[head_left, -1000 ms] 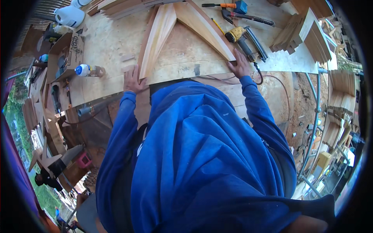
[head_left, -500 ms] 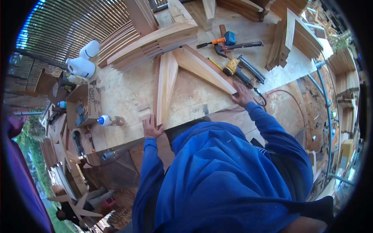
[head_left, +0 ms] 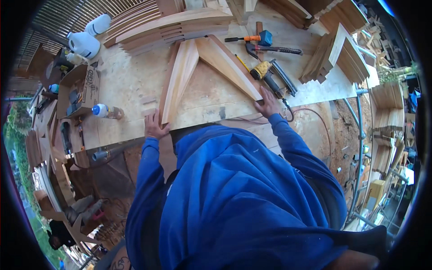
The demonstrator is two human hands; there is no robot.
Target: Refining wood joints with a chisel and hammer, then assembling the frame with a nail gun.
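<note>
A V-shaped wooden piece (head_left: 181,76) with pale and reddish strips lies on the plywood bench (head_left: 135,81), its point away from me. My left hand (head_left: 155,124) rests at the lower end of its left arm, fingers apart on the bench edge. My right hand (head_left: 269,105) touches the lower end of the right arm, fingers spread. Beside that arm lie a yellow and black nail gun (head_left: 272,77) on a hose, a yellow pencil (head_left: 242,62), a hammer (head_left: 279,49) and an orange-handled blue tool (head_left: 265,38).
Stacked wooden parts (head_left: 175,29) line the bench's back and right. Left are jugs (head_left: 85,45), a cardboard box (head_left: 80,90), a bottle (head_left: 108,111) and hand tools. Metal scaffold tubes (head_left: 362,130) and timber stand right. Another person in dark clothing (head_left: 63,234) is at lower left.
The head view has tilted, shifting the bench down and right, then partly back up and left. My hands stay at the two ends of the wooden piece, both fingers still spread.
</note>
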